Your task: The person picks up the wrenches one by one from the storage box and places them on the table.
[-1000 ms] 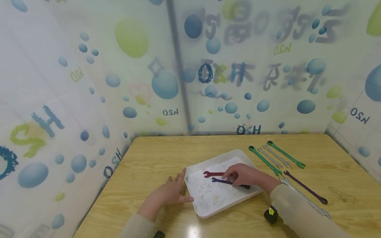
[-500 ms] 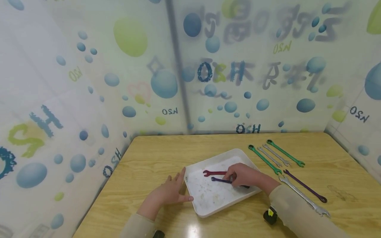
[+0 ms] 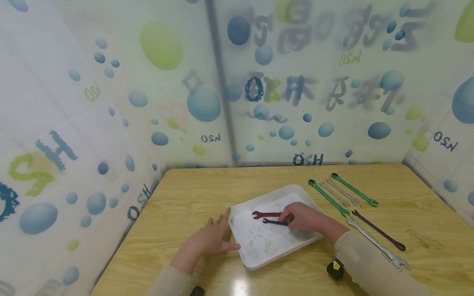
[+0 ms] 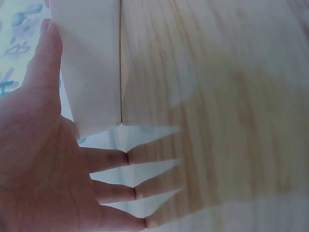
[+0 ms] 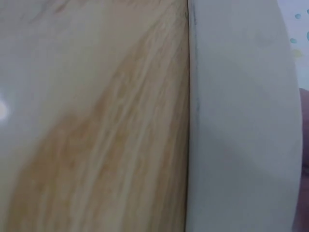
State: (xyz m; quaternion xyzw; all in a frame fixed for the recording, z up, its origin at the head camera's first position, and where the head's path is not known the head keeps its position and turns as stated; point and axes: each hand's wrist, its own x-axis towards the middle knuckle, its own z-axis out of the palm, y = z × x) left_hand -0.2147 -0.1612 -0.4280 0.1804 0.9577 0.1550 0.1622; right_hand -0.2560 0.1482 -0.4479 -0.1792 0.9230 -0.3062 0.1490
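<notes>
A white tray point(image 3: 274, 260) lies at an angle on the table. My left hand point(image 3: 209, 240) is at its left end, fingers spread and fairly straight, touching the rim; in the left wrist view the hand point(image 4: 43, 154) has its thumb along the tray wall point(image 4: 91, 63). Over the tray, my right hand point(image 3: 303, 216) pinches a small dark purple wrench point(image 3: 274, 222), whose open end points left. A red wrench point(image 3: 263, 215) lies just behind it, its right part hidden by the hand. The right wrist view shows mostly the tray's outer wall point(image 5: 241, 116).
Right of the tray lie two green wrenches point(image 3: 327, 197) point(image 3: 354, 190), two small silver wrenches point(image 3: 335, 194) point(image 3: 343, 192), a long purple wrench point(image 3: 378, 230) and a large silver wrench point(image 3: 377, 243). The wooden table point(image 3: 192, 189) meets a patterned curtain point(image 3: 259, 144) at the back.
The small purple wrench's right end, visible beyond the right hand before, is now hidden behind it. Both hands stay nearly in place; the head view shifts slightly.
</notes>
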